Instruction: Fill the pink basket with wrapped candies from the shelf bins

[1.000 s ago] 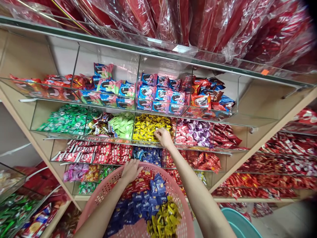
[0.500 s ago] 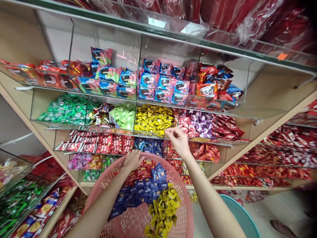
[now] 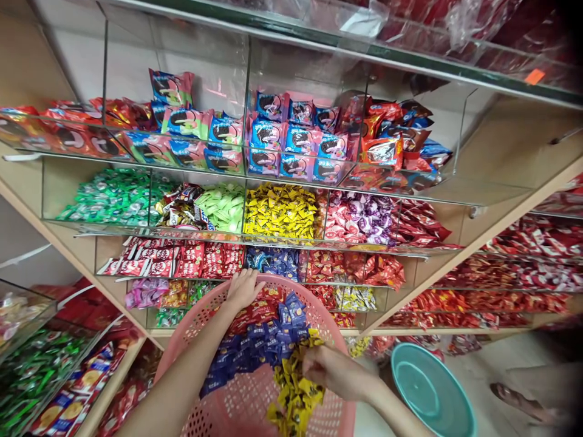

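Note:
My left hand [image 3: 245, 290] has its fingers hooked over the far rim of a pink perforated basket [image 3: 182, 340]. Inside the basket lie red packets [image 3: 255, 312], dark blue packets [image 3: 255, 346] and a pile of yellow-wrapped candies [image 3: 291, 394]. My right hand [image 3: 332, 367] is low in the basket's right side, over the yellow candies. Its fingers are curled inward and slightly blurred; what they hold, if anything, is hidden.
A glass shelf unit ahead has a bin of yellow candies [image 3: 280, 212], a bin of green candies [image 3: 113, 197] and cookie packs [image 3: 266, 136]. A teal tub [image 3: 430, 388] stands on the floor at right, near a person's foot [image 3: 517, 400].
My right hand has come down from the front of the yellow candy bin into the basket. My left hand stays on the rim. The view has shifted slightly, showing more of the teal tub.

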Demonstrator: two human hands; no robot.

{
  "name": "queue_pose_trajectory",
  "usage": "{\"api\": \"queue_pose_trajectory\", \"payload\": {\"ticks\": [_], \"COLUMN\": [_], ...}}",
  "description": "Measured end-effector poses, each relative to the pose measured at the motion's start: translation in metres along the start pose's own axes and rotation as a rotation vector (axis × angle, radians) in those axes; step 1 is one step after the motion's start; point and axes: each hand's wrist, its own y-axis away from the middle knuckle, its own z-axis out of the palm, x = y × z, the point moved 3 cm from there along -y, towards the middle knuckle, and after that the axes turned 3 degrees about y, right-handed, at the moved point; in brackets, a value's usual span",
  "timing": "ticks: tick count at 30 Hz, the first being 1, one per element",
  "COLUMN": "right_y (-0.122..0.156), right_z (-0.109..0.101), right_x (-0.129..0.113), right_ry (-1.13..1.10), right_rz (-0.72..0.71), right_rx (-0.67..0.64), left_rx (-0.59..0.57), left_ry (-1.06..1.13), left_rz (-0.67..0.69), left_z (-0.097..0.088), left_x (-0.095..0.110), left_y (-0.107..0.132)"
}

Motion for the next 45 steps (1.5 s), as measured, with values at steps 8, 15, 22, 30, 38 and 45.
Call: {"api": "queue_pose_trajectory", "payload": {"ticks": [8, 15, 22, 30, 38, 45], "right_y": [0.006, 0.001, -0.043, -0.157, -0.214, -0.224], "right_z": [0.020, 0.019, -0.081, -0.163, -0.162, -0.164], "right_x": [0.002, 0.002, -0.038, -0.073, -0.068, -0.065], "right_ry": [0.266, 0.440, 0.352, 0.515, 0.710, 0.782], "right_rz": [0.153, 0.325, 0.090, -0.048, 0.105, 0.174], "right_rx": [-0.217, -0.266, 0.079, 0.520, 0.411, 0.363], "left_rx": [0.008, 0.017, 0.016, 0.041, 0.040, 0.040], "left_ry": [0.013, 0.012, 0.013, 0.013, 0.023, 0.026], "left_rz": [0.006, 0.007, -0.006, -0.001, -0.012, -0.007], "left_z": [0.000, 0.001, 0.000, 0.000, 0.003, 0.001], "left_x": [-0.001, -0.002, -0.002, -0.002, -0.004, -0.003], "left_y": [0.000, 0.001, 0.002, 0.002, 0.002, 0.004]}}
